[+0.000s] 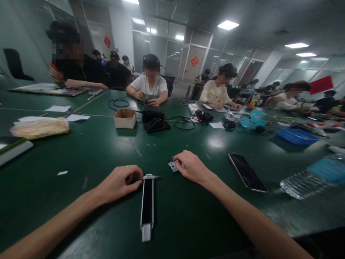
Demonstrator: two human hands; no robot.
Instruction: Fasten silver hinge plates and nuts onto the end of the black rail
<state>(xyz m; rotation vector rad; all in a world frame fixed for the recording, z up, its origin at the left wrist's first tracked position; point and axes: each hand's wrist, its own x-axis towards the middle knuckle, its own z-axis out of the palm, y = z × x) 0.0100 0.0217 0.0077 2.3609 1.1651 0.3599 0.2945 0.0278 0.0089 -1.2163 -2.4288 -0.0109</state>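
Note:
A long black and silver bar (147, 201) lies lengthwise on the green table (102, 154) in front of me. My left hand (121, 183) rests at its far end, fingers curled and pinching a thin metal pin that sticks out sideways there. My right hand (192, 166) lies a little to the right, fingers closed over a small flat grey metal piece with holes (173, 166), which pokes out at the fingertips.
A black phone (246, 172) and a lying water bottle (312, 178) are to my right. Further off stand a cardboard box (125, 118), a black device with cables (153, 118) and a blue tray (298, 136). Several people sit round the far side.

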